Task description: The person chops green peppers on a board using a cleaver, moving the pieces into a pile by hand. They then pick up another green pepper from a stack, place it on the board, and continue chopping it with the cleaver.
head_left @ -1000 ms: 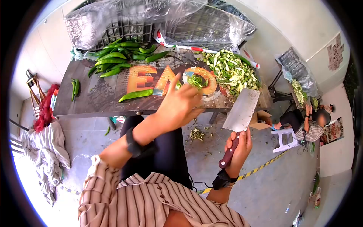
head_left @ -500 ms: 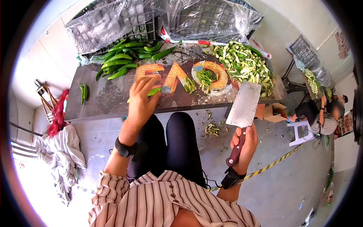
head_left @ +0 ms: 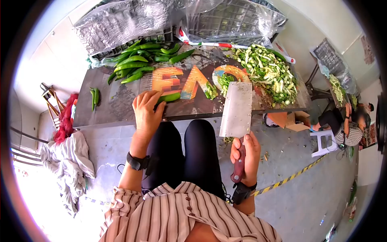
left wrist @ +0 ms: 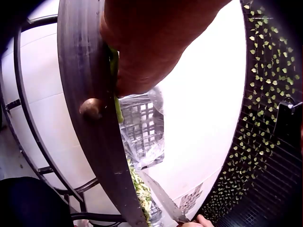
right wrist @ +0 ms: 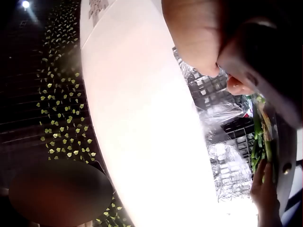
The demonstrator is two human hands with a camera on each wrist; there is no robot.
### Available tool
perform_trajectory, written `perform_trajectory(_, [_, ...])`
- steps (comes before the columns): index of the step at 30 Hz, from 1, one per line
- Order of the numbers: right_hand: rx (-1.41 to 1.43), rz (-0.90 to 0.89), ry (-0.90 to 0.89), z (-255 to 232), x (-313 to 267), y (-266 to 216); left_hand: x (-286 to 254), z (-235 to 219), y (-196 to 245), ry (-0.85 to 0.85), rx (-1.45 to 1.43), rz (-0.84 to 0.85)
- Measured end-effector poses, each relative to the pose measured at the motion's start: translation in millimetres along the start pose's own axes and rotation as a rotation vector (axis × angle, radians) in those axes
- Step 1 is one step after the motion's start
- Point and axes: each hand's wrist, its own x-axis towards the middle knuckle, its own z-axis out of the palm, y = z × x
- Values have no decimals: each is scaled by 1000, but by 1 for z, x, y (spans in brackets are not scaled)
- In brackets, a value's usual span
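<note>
In the head view my left hand (head_left: 148, 111) is at the table's front edge, thumb and fingers around one end of a long green chili pepper (head_left: 169, 97). The pepper's other end sticks out to the right; the left wrist view shows part of the pepper (left wrist: 118, 111) beside the hand. My right hand (head_left: 250, 155) grips the dark red handle (head_left: 238, 163) of a cleaver, its broad blade (head_left: 237, 109) pointing up and overlapping the table edge. Some sliced pepper (head_left: 227, 82) lies on the painted letters, just beyond the blade.
A large heap of chopped pepper (head_left: 276, 76) covers the table's right side. Whole green peppers (head_left: 135, 64) are piled at the back left, with two more (head_left: 94, 98) at the far left. Plastic-wrapped crates (head_left: 125, 30) line the back. Another person (head_left: 348, 131) sits at the far right near a white stool (head_left: 323, 142).
My left hand has moved left from the sliced pepper to the lone whole pepper and taken hold of its end. The cleaver has shifted left and stands more upright.
</note>
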Motion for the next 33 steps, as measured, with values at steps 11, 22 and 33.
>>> perform_trajectory(11, [171,257,-281,25,9,28,4,-1,-9,-16,-2,17])
perform_trajectory(22, [199,352,-337,31,17,44,0,-1,-17,-18,10,-18])
perform_trajectory(33, [213,377,-357,35,17,41,-1,1,-19,-21,-24,-34])
